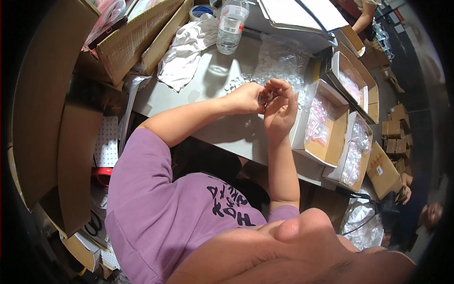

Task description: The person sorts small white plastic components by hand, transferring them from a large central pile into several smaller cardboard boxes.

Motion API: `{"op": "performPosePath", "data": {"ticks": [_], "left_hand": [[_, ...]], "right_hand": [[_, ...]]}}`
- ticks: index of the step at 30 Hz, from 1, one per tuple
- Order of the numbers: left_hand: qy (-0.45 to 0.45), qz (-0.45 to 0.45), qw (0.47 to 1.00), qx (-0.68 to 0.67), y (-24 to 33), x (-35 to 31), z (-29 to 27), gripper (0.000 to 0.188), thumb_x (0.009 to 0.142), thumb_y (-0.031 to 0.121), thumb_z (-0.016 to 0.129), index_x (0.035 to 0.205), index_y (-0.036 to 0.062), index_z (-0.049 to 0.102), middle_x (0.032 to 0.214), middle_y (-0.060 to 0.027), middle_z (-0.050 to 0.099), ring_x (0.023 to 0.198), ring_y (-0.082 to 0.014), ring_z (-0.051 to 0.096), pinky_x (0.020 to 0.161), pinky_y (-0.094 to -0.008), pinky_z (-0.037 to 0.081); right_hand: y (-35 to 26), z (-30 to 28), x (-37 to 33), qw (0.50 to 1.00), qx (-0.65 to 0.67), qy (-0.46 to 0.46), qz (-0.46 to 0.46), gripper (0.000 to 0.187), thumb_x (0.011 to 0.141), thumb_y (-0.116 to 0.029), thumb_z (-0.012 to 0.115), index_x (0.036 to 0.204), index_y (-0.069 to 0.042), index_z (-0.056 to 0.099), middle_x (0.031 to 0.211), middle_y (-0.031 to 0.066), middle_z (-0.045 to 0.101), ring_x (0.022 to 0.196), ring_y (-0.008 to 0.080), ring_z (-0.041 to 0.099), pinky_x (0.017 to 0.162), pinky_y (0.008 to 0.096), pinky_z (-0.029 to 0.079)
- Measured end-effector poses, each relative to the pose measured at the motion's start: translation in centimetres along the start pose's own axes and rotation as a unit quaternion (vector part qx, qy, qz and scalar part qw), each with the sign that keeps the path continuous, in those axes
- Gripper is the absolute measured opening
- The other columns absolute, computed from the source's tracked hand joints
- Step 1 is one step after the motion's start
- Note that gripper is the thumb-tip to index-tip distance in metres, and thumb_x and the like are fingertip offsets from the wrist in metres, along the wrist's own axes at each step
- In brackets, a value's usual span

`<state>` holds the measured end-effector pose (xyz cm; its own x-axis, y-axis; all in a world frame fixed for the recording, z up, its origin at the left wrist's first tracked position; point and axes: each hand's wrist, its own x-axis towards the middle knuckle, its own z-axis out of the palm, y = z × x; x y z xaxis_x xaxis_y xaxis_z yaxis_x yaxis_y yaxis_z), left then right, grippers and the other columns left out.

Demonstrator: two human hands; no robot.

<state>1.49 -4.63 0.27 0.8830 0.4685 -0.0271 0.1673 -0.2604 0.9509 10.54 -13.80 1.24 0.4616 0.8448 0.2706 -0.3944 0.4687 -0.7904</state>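
My left hand and my right hand meet over the worktable, fingertips close together. Between them shows a small shiny reddish thing, mostly covered by the fingers; its kind cannot be made out. The left fingers are closed around its near side, while the right fingers curl over from the other side. Just beyond the hands lie small whitish pieces, scattered on the table. Behind these is a clear plastic bag with more pale pieces around it.
Right of my hands, an open box holds small clear packets with red print. Another open box of packets stands beside it. A water bottle, a white cloth and a tape roll sit at the back. Cardboard boxes rise left.
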Motion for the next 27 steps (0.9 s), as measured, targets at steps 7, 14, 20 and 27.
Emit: {"op": "performPosePath", "data": {"ticks": [7, 14, 20, 27], "left_hand": [[-0.024, 0.006, 0.998, -0.065, -0.5, 0.1, 0.3, 0.027, 0.067, 0.004, 0.068, 0.092, -0.0016, 0.059, 0.086, -0.0041, 0.061, 0.083, -0.0117, 0.056, 0.074, -0.0274, 0.046], [-0.035, 0.002, 0.997, -0.074, 0.5, -0.6, -0.4, 0.018, 0.069, 0.003, 0.071, 0.081, 0.0003, 0.058, 0.076, -0.0002, 0.057, 0.075, -0.0092, 0.054, 0.07, -0.0258, 0.045], [-0.152, 0.003, 0.977, -0.149, 0.8, 0.2, -2.2, 0.027, 0.065, 0.012, 0.078, 0.073, 0.0066, 0.053, 0.069, 0.0032, 0.053, 0.066, -0.0049, 0.049, 0.06, -0.0218, 0.04], [-0.217, -0.017, 0.941, -0.261, -0.1, -0.9, -4.0, 0.035, 0.069, 0.025, 0.08, 0.088, 0.0045, 0.059, 0.084, -0.0001, 0.056, 0.081, -0.0082, 0.052, 0.071, -0.0228, 0.043]], "right_hand": [[-0.4, -0.3, -0.4, 0.994, -0.041, -0.095, -0.042, 0.062, 0.093, -0.052, 0.031, 0.11, 0.003, 0.053, 0.109, 0.0138, 0.056, 0.105, 0.0215, 0.051, 0.096, 0.0339, 0.034], [-1.2, 0.4, -0.3, 0.99, 0.048, -0.131, -0.034, 0.058, 0.091, -0.048, 0.038, 0.112, 0.004, 0.053, 0.116, 0.0171, 0.052, 0.114, 0.0235, 0.047, 0.101, 0.0351, 0.03], [-3.0, -2.2, 0.6, 0.958, -0.245, -0.119, -0.087, 0.027, 0.081, -0.018, 0.051, 0.097, 0.001, 0.062, 0.114, 0.015, 0.051, 0.109, 0.0231, 0.048, 0.097, 0.0347, 0.035], [-3.4, -0.6, 0.5, 0.82, -0.513, -0.207, -0.146, 0.017, 0.069, -0.009, 0.069, 0.085, -0.009, 0.065, 0.122, 0.0125, 0.049, 0.113, 0.0332, 0.04, 0.096, 0.0412, 0.035]]}}
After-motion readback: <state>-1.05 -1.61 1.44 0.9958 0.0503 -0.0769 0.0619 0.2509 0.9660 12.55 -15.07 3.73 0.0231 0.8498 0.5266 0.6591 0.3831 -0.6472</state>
